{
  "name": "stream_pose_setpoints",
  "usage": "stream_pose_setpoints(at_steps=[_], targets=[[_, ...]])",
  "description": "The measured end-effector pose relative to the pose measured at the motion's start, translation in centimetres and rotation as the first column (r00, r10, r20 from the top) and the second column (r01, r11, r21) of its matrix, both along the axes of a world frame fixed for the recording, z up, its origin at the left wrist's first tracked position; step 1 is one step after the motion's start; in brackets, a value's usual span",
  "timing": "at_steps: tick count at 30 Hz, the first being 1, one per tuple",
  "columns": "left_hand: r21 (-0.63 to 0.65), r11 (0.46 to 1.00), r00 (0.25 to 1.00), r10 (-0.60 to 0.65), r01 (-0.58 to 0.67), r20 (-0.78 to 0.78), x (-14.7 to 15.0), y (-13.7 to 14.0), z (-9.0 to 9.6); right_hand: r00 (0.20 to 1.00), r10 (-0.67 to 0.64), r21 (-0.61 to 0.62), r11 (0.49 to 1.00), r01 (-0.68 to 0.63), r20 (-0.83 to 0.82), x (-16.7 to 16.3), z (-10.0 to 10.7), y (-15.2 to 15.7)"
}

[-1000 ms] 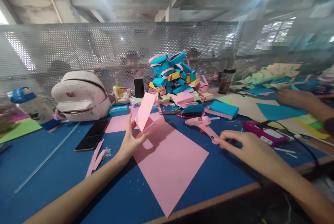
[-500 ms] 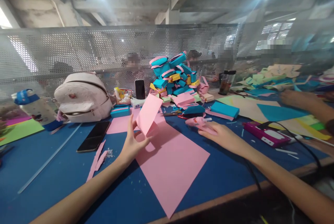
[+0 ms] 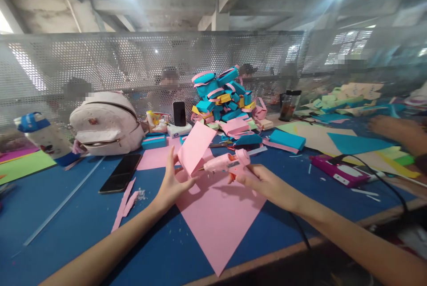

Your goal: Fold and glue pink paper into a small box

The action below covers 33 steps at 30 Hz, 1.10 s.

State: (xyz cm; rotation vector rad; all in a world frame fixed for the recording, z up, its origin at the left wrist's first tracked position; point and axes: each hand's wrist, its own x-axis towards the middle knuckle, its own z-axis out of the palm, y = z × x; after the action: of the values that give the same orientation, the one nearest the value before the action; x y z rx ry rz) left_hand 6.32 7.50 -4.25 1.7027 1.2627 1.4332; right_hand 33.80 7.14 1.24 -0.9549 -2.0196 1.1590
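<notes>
The pink hot glue gun [image 3: 230, 163] has left the desk [image 3: 150, 250]: a second ago it lay to the right with only fingertips at its handle, and now the right hand [image 3: 268, 183] grips that handle and holds the gun up over the large pink sheet [image 3: 216, 228]. Its nozzle points left, right beside the folded pink paper piece [image 3: 196, 146]; whether the two touch, I cannot tell. The left hand [image 3: 171, 183] pinches that piece between thumb and fingers, much where it was before. Tool and workpiece are thus brought together, with both hands occupied; I judge the gun to be in its working position, though no glue shows on the paper.

The folded piece is held up above the sheet, one flat panel tilted up, its lower folds partly hidden by the fingers. It looks plain, light and thin, with crisp straight edges. The gun is pale pink with an orange trigger, and a whitish glue stick [image 3: 257, 150] juts from its rear.
</notes>
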Motion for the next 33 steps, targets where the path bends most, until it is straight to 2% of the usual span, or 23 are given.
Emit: stream_pose_setpoints(at_steps=[7, 12, 17, 33], targets=[[-0.001, 1.000, 1.000, -0.022, 0.022, -0.020, -0.1, 0.0, -0.4, 0.998, 0.056, -0.105, 0.993, -0.060, -0.042, -1.1, -0.7, 0.1], [-0.004, 0.999, 0.998, -0.053, 0.053, -0.013, -0.1, 0.0, -0.6, 0.993, 0.097, -0.074, 0.992, -0.102, -0.068, -1.4, -1.1, 0.6], [-0.022, 0.996, 0.996, -0.084, 0.085, 0.035, -0.2, 0.1, -0.8, 0.995, 0.086, -0.058, 0.994, -0.090, -0.059, -1.4, -1.1, 0.9], [-0.005, 0.998, 0.998, -0.067, 0.067, -0.010, -0.3, 0.1, -0.7, 0.995, 0.085, -0.051, 0.995, -0.088, -0.059, -1.4, -0.8, 0.8]])
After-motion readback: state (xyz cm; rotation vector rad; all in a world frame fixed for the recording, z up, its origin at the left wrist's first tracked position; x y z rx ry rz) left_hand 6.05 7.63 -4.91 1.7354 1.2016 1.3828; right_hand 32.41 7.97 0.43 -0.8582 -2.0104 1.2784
